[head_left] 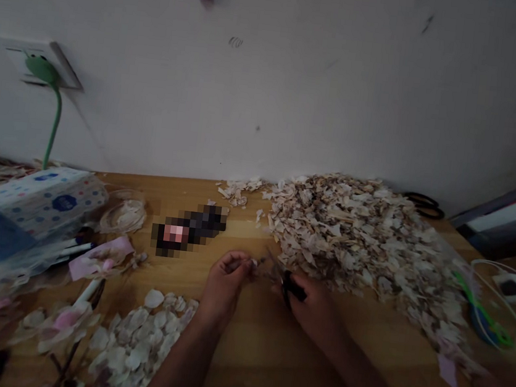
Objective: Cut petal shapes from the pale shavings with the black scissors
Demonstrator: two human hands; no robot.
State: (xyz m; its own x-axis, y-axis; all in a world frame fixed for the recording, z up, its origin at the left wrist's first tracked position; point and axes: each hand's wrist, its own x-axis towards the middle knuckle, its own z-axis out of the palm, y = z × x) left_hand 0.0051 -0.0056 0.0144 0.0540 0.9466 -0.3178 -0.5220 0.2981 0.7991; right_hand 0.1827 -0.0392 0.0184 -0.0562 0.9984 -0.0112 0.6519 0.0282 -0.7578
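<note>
My left hand (227,280) is closed in a pinch above the wooden table, with a small pale petal-like piece (254,263) at its fingertips. My right hand (311,302) grips black-handled scissors (292,289) just to the right of it. The scissors' blades point up and left toward the piece and look blurred. Beyond the right hand spreads a large heap of pale, dry petal-like scraps (342,228). By my left forearm lies a pile of rounded whitish petal-like pieces (137,335).
At the left are a tissue box (53,195), a roll of clear tape (124,212) and artificial-looking pink flowers (66,321). A dark pixelated object (188,229) lies behind my left hand. White cables (493,276) and a green-and-blue item (481,318) lie far right. A wall (269,95) closes the back.
</note>
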